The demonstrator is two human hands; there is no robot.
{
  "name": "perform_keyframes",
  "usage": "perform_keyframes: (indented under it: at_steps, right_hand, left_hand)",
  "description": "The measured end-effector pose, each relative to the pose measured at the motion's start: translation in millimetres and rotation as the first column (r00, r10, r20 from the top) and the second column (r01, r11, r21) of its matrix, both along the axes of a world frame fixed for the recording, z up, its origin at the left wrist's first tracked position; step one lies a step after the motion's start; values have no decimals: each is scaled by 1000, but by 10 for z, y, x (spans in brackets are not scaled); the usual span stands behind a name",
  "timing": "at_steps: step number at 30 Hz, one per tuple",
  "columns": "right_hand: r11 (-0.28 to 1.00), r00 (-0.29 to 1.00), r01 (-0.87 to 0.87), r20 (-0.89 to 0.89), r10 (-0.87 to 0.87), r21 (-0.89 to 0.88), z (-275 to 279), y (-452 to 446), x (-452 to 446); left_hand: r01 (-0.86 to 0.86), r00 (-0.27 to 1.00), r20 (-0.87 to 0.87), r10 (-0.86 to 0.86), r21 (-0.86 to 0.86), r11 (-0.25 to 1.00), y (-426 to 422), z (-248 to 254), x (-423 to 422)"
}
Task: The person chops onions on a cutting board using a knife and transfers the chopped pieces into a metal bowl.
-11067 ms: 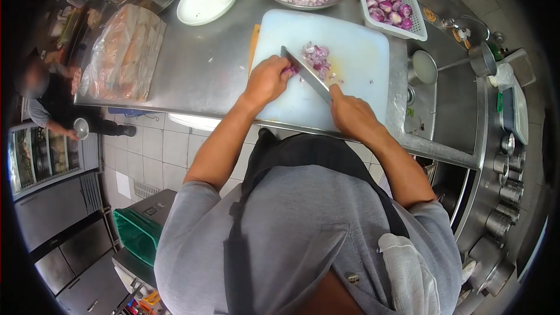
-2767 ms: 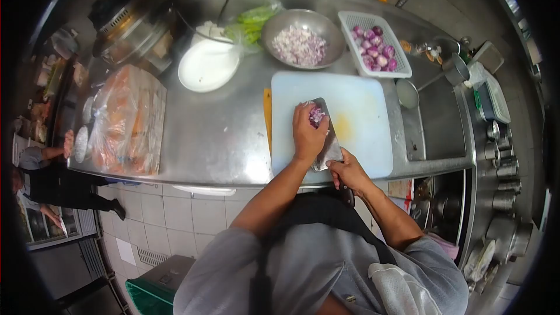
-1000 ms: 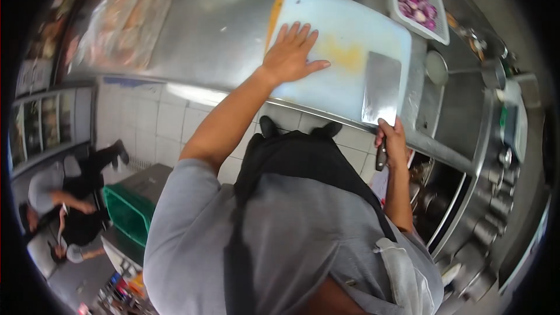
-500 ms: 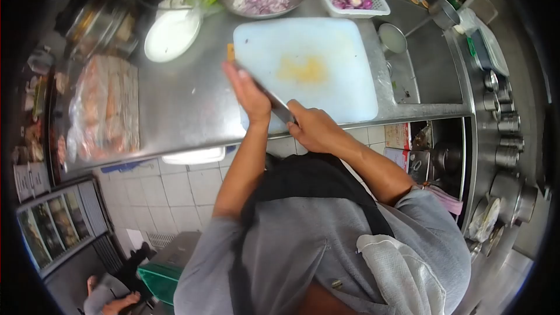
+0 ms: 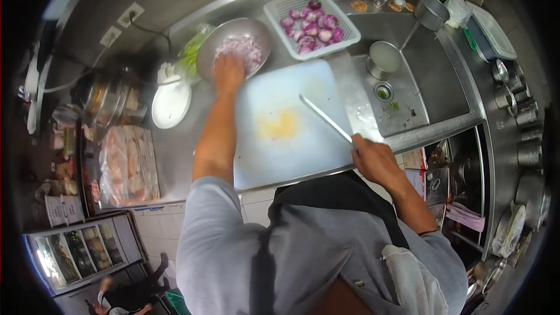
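My left hand (image 5: 228,71) reaches into the metal bowl (image 5: 265,38), its fingers stretched onto the chopped red onion (image 5: 249,52) inside; the fingertips are partly hidden. Closed around a knife (image 5: 325,116) by its handle, my right hand (image 5: 373,160) is near the front right corner of the cutting board (image 5: 315,81). The blade points away and to the left, over the board's right side. A yellowish stain marks the middle of the board.
Behind the board, a white basket (image 5: 351,34) holds several peeled red onions (image 5: 309,39). To the right is a sink (image 5: 446,76) with a saucepan (image 5: 384,61). On the left are a white dish (image 5: 171,105) and a plastic-wrapped package (image 5: 129,166). Another person (image 5: 125,297) is at lower left.
My left hand has left the knife blade and moved forward into the onion bowl. My right hand has carried the knife to the right. The camera view has shifted.
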State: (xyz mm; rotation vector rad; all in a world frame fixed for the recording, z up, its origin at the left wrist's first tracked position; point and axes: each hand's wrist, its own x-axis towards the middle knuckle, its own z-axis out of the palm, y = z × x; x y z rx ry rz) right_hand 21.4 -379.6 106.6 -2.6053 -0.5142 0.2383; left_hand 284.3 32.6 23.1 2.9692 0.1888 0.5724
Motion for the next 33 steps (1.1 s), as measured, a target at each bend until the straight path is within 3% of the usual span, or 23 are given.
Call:
perform_keyframes:
  at_steps: [1, 3, 9, 12, 14, 16, 18, 20, 24, 27, 30, 31, 33]
  right_hand:
    - [998, 997, -19, -78, 14, -59, -119, -122, 31]
    - [1000, 994, -31, -104, 30, -2, -257, -278, 65]
    - [978, 967, -122, -204, 156, 169, -386, -482, 367]
    - [959, 933, -198, -261, 248, 203, -353, -558, 528]
    - [939, 917, -278, -235, 322, 201, -329, -555, 609]
    - [926, 909, -311, -216, 355, 213, -364, -532, 636]
    - [921, 906, -331, -203, 371, 205, -393, -533, 683]
    - [914, 897, -359, -201, 395, 190, -410, -532, 705]
    - [909, 893, -369, -197, 404, 192, -418, -552, 704]
    - [916, 898, -354, -204, 389, 189, -384, -521, 673]
    - [943, 920, -302, -216, 327, 138, -383, -458, 614]
    - [953, 931, -278, -210, 298, 121, -401, -442, 590]
    - [978, 955, -173, -224, 196, 118, -461, -414, 545]
  left_hand:
    - [31, 999, 8, -31, -20, 999, -64, -24, -35]
    - [82, 997, 14, -81, -61, 995, -93, -58, -125]
    - [221, 972, 13, -233, 282, 934, -451, -53, -474]
    - [452, 892, 100, -442, -130, 883, -1091, 301, -81]
    - [399, 898, -62, -435, -304, 865, -1604, 395, 289]
    - [347, 857, -340, -386, -172, 922, -2099, 569, 607]
    - [166, 775, -594, -216, -139, 976, -2275, 252, 1068]
    - [32, 769, -632, -96, -112, 993, -2420, 279, 1138]
    - [-131, 798, -601, 40, -110, 985, -2522, -4, 1235]
    - [-199, 876, -481, 45, -276, 940, -2517, 96, 1163]
    - [-38, 965, -239, -109, -539, 842, -2384, 440, 896]
    - [95, 984, -67, -166, -591, 801, -2296, 531, 722]
    - [260, 964, 106, -245, -588, 766, -2043, 742, 228]
